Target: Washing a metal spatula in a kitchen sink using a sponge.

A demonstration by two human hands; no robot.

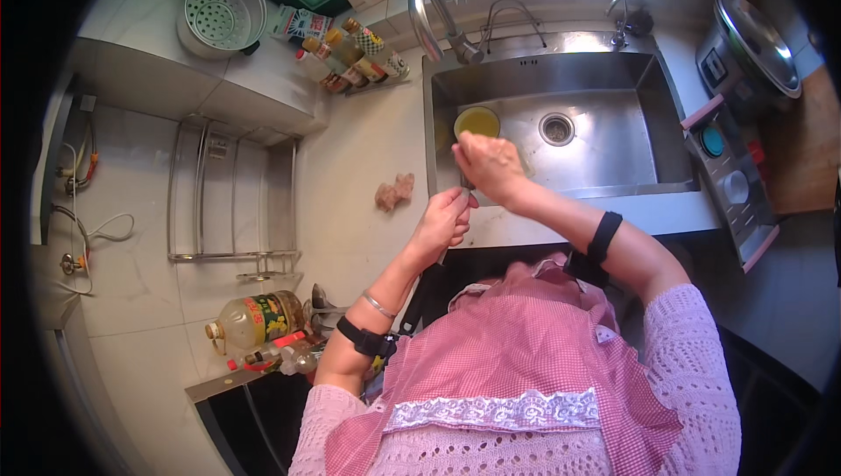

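Observation:
My left hand [441,223] is at the counter edge by the sink's front left corner. Its fingers are pinched around a slim pale item, mostly hidden, with a thin end showing below the fist. Just above it, my right hand [493,164] is curled over the front rim of the stainless steel sink [598,161]. A narrow dark piece shows between the two hands; what it is and which hand grips it are unclear. Beyond the right fingers, a round yellow bowl [477,120] sits in the sink. A lumpy pinkish-brown piece [394,192], perhaps ginger, lies on the counter to the left.
Bottles of seasoning [355,55] stand behind, near a steamer pot [222,13]. The faucet [447,23] rises at the sink's back left. To the right are a rice cooker [749,49], a slotted rack [732,180] and a wooden board [805,161]. An oil bottle [256,318] is at lower left.

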